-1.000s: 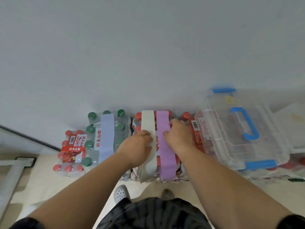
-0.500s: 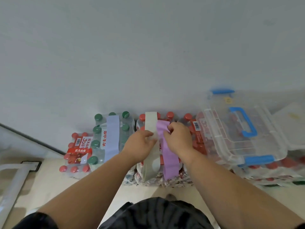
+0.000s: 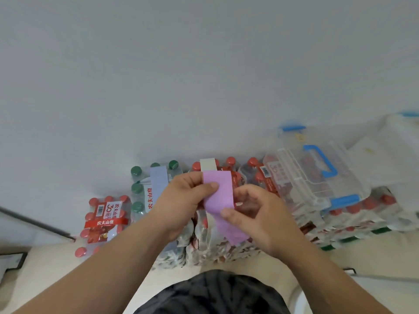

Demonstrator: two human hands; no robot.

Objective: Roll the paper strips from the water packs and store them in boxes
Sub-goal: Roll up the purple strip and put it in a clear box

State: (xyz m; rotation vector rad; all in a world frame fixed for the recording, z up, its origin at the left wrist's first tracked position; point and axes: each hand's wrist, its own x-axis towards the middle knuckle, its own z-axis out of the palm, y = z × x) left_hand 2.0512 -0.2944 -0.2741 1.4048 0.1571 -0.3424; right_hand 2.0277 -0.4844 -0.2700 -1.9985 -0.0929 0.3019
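The left hand [image 3: 183,200] pinched the top of the purple strip [image 3: 218,196] and the right hand [image 3: 256,214] pinched lower, above the pack [image 3: 226,245] at the floor's far edge; a good roll likely needed squared edges and tight turns before the box [image 3: 317,177].

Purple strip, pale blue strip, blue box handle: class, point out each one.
purple strip [image 3: 218,196], head view, middle of its flat face.
pale blue strip [image 3: 158,181], head view, upper part over the green-capped pack.
blue box handle [image 3: 326,160], head view, its long bar.
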